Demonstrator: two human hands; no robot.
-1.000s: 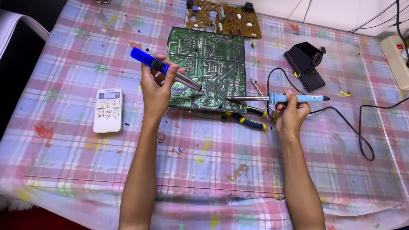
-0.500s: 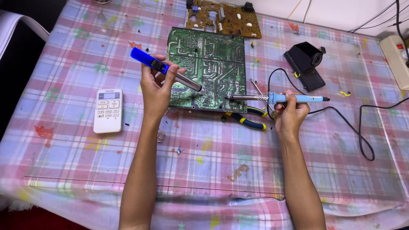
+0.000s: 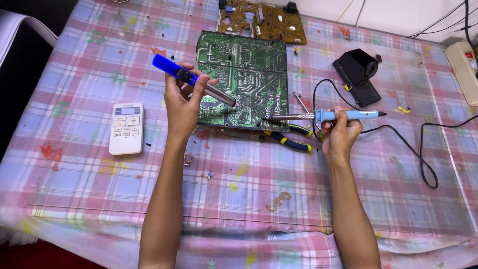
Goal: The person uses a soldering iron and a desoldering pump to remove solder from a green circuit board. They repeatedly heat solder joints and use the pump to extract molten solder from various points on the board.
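Two tools over one green board (image 3: 244,79), flat on the checked cloth (image 3: 249,199), solder side up. Left hand (image 3: 183,102) wrapped round a blue-handled pump (image 3: 191,78), thumb on top, metal nozzle slanting down to the board's lower middle, tip touching or just above the traces; cannot tell which. Right hand (image 3: 341,132) closed in a pen-like grip round a light-blue iron (image 3: 323,116), lying nearly level, tip pointing left at the board's lower right edge, close to the nozzle but apart from it. Cord (image 3: 423,159) looping away to the right toward the power strip (image 3: 465,69).

As to progress, seemingly mid-work: both tips aimed at the same small patch near the bottom edge, no loosened part visible beside it, and too fine to judge how many joints are already cleared. Small dark and silvery specks scattered over the cloth around the board, possibly solder scraps.

Yellow-handled pliers (image 3: 289,142) just below the board's corner, untouched. White remote (image 3: 126,128) to the left, well apart. Brown board (image 3: 261,22) beyond the green one. Black stand (image 3: 358,74) to the right, empty.
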